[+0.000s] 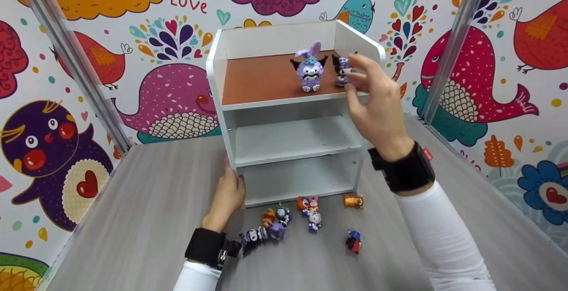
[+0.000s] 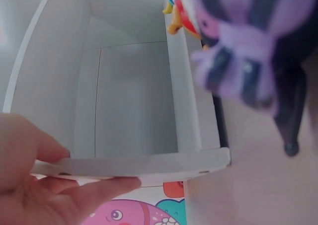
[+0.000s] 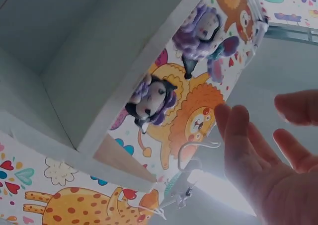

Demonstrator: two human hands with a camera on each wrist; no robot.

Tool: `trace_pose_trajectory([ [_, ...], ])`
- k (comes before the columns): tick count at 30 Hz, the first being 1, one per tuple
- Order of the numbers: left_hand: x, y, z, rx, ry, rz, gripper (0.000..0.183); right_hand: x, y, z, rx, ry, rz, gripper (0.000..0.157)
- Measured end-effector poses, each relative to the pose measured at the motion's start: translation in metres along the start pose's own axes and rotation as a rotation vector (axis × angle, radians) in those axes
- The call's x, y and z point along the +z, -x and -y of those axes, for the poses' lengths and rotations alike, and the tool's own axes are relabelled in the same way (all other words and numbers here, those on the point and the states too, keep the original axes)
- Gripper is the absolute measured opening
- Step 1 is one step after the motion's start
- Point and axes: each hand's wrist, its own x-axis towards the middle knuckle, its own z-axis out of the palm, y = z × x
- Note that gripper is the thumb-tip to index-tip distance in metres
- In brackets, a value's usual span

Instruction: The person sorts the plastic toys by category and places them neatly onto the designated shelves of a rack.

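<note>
A white shelf unit (image 1: 293, 153) with a brown top board stands on the table. My left hand (image 1: 228, 191) grips the edge of its left side panel, and the left wrist view shows the thumb inside and the fingers (image 2: 107, 189) outside. On the top board sits a purple figurine with bunny ears (image 1: 309, 74). To its right is a smaller black-and-purple figurine (image 1: 341, 71), partly covered by my right hand (image 1: 375, 100). That hand is raised in front of the board's right end, fingers loosely bent. In the right wrist view its fingertips stand apart from both figurines.
Several small figurines lie before the shelf: a purple-and-black one (image 1: 254, 236), a white-and-blue one (image 1: 315, 221), an orange one (image 1: 353, 201) and a red-and-blue one (image 1: 353, 242). Patterned wall panels (image 1: 177, 82) with metal posts (image 1: 457, 47) surround the table.
</note>
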Motion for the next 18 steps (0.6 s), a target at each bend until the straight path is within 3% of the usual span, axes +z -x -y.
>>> trace_pose_trajectory([
  [3, 0.001, 0.000, 0.000, -0.014, -0.004, 0.003, 0.063, 0.008, 0.023, 0.000, -0.076, -0.017, -0.030, 0.038],
  [7, 0.001, 0.000, 0.002, -0.025, -0.004, 0.006, 0.064, 0.026, 0.060, -0.002, -0.136, -0.053, -0.003, 0.035],
  [13, 0.001, 0.000, 0.002, -0.023, 0.001, 0.010, 0.063, 0.052, 0.108, -0.011, -0.087, -0.051, 0.140, 0.030],
  [18, 0.000, 0.000, 0.001, -0.020, 0.009, 0.009, 0.062, 0.070, 0.129, -0.019, -0.040, -0.041, 0.223, 0.029],
])
